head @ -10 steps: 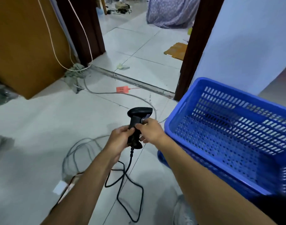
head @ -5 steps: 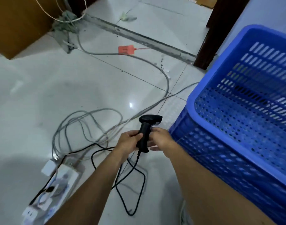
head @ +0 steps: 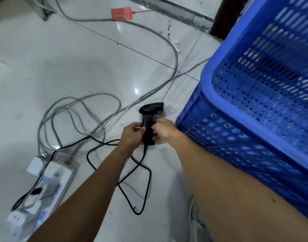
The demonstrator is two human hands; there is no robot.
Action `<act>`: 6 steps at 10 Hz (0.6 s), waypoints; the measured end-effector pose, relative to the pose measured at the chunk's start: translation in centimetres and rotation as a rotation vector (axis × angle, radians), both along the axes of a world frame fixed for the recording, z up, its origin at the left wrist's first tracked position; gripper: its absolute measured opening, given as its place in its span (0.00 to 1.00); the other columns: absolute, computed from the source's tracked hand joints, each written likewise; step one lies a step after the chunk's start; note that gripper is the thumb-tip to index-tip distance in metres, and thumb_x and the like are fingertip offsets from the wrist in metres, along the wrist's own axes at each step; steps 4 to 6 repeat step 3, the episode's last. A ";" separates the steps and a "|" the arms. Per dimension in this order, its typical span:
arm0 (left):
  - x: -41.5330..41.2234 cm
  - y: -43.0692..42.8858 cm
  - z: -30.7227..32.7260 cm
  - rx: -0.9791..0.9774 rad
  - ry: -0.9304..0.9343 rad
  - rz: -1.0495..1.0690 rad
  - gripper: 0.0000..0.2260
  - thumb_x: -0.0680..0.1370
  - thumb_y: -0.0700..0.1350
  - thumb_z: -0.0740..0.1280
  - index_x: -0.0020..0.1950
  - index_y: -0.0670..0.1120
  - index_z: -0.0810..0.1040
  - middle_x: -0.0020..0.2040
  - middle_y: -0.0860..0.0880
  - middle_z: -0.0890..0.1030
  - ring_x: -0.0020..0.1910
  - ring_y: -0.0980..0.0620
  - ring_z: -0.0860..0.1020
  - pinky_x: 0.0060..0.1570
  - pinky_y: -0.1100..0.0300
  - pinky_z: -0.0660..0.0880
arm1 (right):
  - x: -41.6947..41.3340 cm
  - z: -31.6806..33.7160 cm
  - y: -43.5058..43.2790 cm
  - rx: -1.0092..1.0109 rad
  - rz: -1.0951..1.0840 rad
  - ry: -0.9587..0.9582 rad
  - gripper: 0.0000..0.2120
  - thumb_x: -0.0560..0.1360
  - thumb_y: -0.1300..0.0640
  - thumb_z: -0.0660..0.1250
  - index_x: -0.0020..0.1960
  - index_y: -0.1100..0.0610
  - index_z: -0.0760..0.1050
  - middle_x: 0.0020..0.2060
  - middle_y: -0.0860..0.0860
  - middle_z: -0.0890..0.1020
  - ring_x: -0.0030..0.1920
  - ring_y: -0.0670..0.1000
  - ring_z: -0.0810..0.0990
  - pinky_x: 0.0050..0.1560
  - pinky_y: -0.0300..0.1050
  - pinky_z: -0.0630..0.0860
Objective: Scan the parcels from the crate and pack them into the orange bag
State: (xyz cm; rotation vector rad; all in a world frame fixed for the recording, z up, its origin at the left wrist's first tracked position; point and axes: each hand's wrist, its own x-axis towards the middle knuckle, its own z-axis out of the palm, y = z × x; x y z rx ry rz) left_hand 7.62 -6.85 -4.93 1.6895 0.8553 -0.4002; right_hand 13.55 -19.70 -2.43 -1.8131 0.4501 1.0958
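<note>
— What has changed in the last second?

— Mostly the view. It has tipped down from the doorway to the floor (head: 79,58), and the hands have sunk with it. The scanner (head: 150,123) now hangs low over the tiles, just beside the corner of the blue crate (head: 224,103).

— Who has the scanner?

— Both hands, as before. The left hand (head: 132,135) wraps its fingers round the handle from the left. The right hand (head: 164,131) pinches the same handle from the other side, thumb up near the trigger. It is blurred, so I cannot tell if the trigger is pressed.

— And the cord?

— The black cord (head: 146,173) drops from the handle's base and loops on the floor towards a white power strip (head: 51,179) at lower left, which has only now come into sight. Loose grey cables (head: 79,109) lie tangled beyond it.

— So is anything scanned yet?

— I judge not. The scanner's head points away over bare floor, not at a label. The part of the crate that shows has no parcels in it, and the orange bag is out of view.

— What does that mean for the job?

— It looks like set-up: settling the grip or checking the scanner before turning to the crate. The cord loops near the feet could snag.
</note>
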 end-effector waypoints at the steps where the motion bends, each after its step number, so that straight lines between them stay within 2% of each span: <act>1: -0.1 -0.1 -0.1 0.206 0.013 -0.153 0.10 0.82 0.48 0.69 0.60 0.46 0.81 0.53 0.44 0.85 0.51 0.43 0.84 0.54 0.44 0.82 | -0.7 -0.6 -0.2 -0.082 0.071 -0.044 0.22 0.78 0.60 0.58 0.71 0.48 0.72 0.54 0.57 0.84 0.48 0.58 0.86 0.46 0.52 0.86; 2: -0.7 -0.6 0.3 0.295 0.000 -0.273 0.12 0.82 0.51 0.68 0.63 0.47 0.80 0.56 0.45 0.86 0.55 0.43 0.83 0.56 0.53 0.78 | -1.4 -0.9 -0.3 -0.173 0.128 -0.069 0.27 0.74 0.55 0.58 0.74 0.46 0.67 0.54 0.57 0.84 0.49 0.58 0.85 0.48 0.52 0.85; 3: -1.0 -0.9 1.0 0.343 0.017 -0.289 0.17 0.82 0.52 0.68 0.68 0.45 0.78 0.59 0.44 0.84 0.59 0.43 0.81 0.52 0.59 0.72 | -1.5 -0.3 -0.4 -0.305 0.214 -0.091 0.29 0.75 0.53 0.59 0.75 0.55 0.61 0.57 0.59 0.82 0.52 0.59 0.84 0.57 0.57 0.82; 6: -1.0 -0.9 1.0 0.343 0.017 -0.289 0.17 0.82 0.52 0.68 0.68 0.45 0.78 0.59 0.44 0.84 0.59 0.43 0.81 0.52 0.59 0.72 | -1.5 -0.3 -0.4 -0.305 0.214 -0.091 0.29 0.75 0.53 0.59 0.75 0.55 0.61 0.57 0.59 0.82 0.52 0.59 0.84 0.57 0.57 0.82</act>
